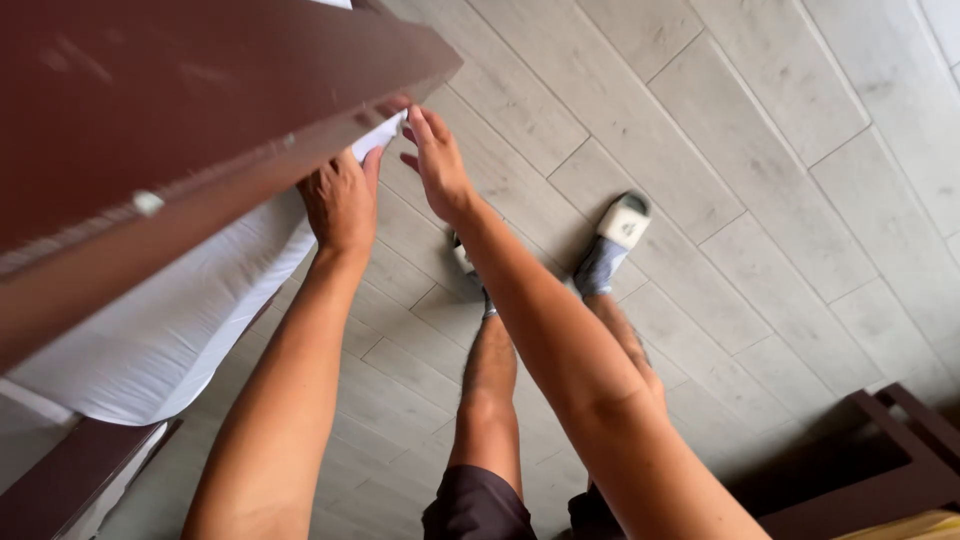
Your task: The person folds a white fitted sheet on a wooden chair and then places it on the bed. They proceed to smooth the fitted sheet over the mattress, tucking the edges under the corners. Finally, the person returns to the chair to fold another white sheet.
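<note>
My left hand [340, 200] presses against the white sheet-covered mattress [170, 310] just under the dark brown wooden board [180, 110], its fingers partly tucked out of sight. My right hand [435, 155] reaches to the mattress corner [385, 130] with fingers spread, its fingertips touching the white fabric at the board's edge. Whether either hand grips the fabric is hidden by the board.
Grey wood-look floor tiles [760, 150] spread to the right. My legs and feet in white slippers [620, 225] stand on them. A dark wooden piece of furniture [880, 460] sits at the lower right, and a brown bed frame part [70, 480] at the lower left.
</note>
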